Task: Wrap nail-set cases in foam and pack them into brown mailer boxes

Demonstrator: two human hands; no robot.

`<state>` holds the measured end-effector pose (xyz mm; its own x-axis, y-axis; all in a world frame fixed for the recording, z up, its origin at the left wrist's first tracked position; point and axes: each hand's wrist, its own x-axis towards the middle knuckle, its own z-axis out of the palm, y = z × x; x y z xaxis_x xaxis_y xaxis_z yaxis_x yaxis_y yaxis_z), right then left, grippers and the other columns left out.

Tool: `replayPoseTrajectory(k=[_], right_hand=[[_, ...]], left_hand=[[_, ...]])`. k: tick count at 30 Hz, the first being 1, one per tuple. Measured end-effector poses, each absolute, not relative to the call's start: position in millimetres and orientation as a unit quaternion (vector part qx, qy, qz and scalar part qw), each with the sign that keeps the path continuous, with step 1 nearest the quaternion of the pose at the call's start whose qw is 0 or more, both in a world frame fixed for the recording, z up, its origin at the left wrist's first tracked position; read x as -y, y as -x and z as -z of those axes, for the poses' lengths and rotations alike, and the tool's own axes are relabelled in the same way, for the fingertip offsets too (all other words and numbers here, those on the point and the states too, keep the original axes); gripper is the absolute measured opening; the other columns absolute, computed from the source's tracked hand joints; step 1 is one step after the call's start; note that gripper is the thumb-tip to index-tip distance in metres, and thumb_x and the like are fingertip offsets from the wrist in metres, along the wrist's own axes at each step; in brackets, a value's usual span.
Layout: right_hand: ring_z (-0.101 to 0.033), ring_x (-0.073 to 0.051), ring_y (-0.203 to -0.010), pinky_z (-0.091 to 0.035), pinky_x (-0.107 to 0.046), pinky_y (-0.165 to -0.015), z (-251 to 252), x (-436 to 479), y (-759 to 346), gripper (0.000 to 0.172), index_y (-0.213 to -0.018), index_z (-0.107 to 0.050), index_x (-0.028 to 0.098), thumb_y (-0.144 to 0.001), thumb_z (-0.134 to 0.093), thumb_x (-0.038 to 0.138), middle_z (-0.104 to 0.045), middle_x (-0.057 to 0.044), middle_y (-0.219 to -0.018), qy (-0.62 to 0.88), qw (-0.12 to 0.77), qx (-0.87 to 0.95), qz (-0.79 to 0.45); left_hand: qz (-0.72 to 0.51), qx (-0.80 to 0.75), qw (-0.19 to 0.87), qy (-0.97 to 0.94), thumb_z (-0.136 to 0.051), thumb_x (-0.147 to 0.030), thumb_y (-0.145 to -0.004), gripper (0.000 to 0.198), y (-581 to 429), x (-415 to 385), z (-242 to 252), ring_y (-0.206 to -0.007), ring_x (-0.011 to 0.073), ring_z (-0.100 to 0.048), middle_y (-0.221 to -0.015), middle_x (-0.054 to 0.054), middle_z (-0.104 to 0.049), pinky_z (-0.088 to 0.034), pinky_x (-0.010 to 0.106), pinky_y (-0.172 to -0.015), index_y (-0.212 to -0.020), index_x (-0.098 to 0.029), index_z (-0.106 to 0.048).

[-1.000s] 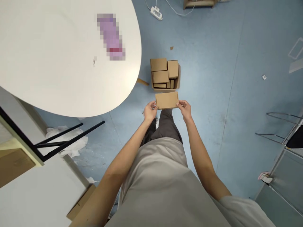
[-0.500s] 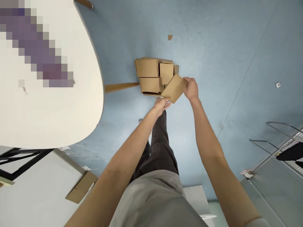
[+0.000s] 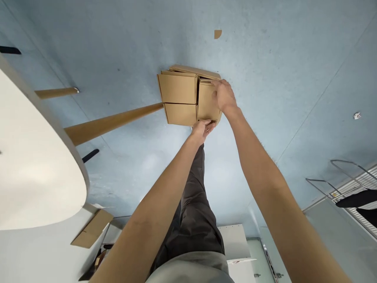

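An open cardboard carton stands on the blue floor, packed with several small brown boxes. My right hand grips the far end of one small brown box set on end at the carton's right side. My left hand holds that box's near bottom edge, fingers curled under it. Both arms reach straight down over my dark trouser leg.
A round white table with wooden legs stands at the left. A cardboard scrap lies beyond the carton. A flat cardboard piece lies on a white surface at lower left. A metal wire frame is at the right.
The small box went from level in front of me, through a tilt, down into the carton's right side. Both hands followed it down, and my head bent lower over the carton.
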<state>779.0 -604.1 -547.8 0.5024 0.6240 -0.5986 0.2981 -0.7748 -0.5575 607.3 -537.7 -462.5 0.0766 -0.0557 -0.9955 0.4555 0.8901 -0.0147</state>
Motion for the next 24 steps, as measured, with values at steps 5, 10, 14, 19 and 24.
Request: replayPoseTrajectory(k=[5, 10, 14, 19, 24], right_hand=[[-0.043, -0.038, -0.166, -0.032, -0.067, -0.140, 536.8, 617.6, -765.0, 0.064, -0.170, -0.050, 0.018, -0.117, -0.046, 0.052, -0.053, -0.018, -0.172, 0.866, 0.186, 0.258, -0.386], [-0.035, -0.036, -0.171, -0.034, -0.062, -0.140, 474.6, 633.8, -735.0, 0.070, -0.177, -0.038, 0.019, -0.113, -0.052, 0.042, -0.042, -0.019, -0.181, 0.890, 0.144, 0.220, -0.372], [-0.043, -0.034, -0.165, -0.038, -0.055, -0.138, 396.8, 635.3, -701.7, 0.062, -0.169, -0.050, 0.008, -0.109, -0.046, 0.020, -0.049, -0.024, -0.175, 0.886, 0.068, 0.227, -0.398], [-0.051, -0.035, -0.158, -0.048, -0.046, -0.128, 305.9, 620.6, -654.2, 0.052, -0.159, -0.063, 0.010, -0.110, -0.049, 0.017, -0.059, -0.023, -0.167, 0.848, -0.084, 0.230, -0.471], [-0.059, -0.035, -0.151, -0.050, -0.041, -0.122, 226.5, 586.1, -610.2, 0.046, -0.152, -0.069, 0.010, -0.110, -0.052, 0.017, -0.068, -0.023, -0.156, 0.849, -0.105, 0.233, -0.462]], left_hand=[[0.223, -0.605, 0.736, -0.207, -0.074, -0.017, -0.098, 0.026, -599.1, 531.1, 455.2, -0.124, 0.0262, -0.080, -0.145, 0.014, -0.077, -0.060, 0.044, -0.116, -0.124, -0.021, -0.075], [0.256, -0.606, 0.710, -0.250, -0.070, -0.021, -0.102, 0.038, -573.7, 532.3, 400.2, -0.124, 0.0264, -0.079, -0.158, 0.017, -0.070, -0.061, 0.040, -0.111, -0.140, -0.019, -0.069], [0.289, -0.585, 0.713, -0.255, -0.066, -0.022, -0.103, 0.042, -532.6, 532.8, 338.7, -0.120, 0.0238, -0.080, -0.155, 0.019, -0.073, -0.060, 0.037, -0.110, -0.145, -0.016, -0.066], [0.299, -0.552, 0.722, -0.290, -0.076, -0.027, -0.097, 0.042, -481.3, 514.5, 272.2, -0.117, 0.0243, -0.080, -0.148, 0.020, -0.077, -0.059, 0.039, -0.110, -0.138, -0.016, -0.069], [0.225, -0.508, 0.767, -0.323, -0.083, -0.034, -0.093, 0.033, -442.1, 461.7, 211.8, -0.114, 0.0265, -0.081, -0.143, 0.019, -0.079, -0.062, 0.041, -0.108, -0.123, -0.020, -0.074]])
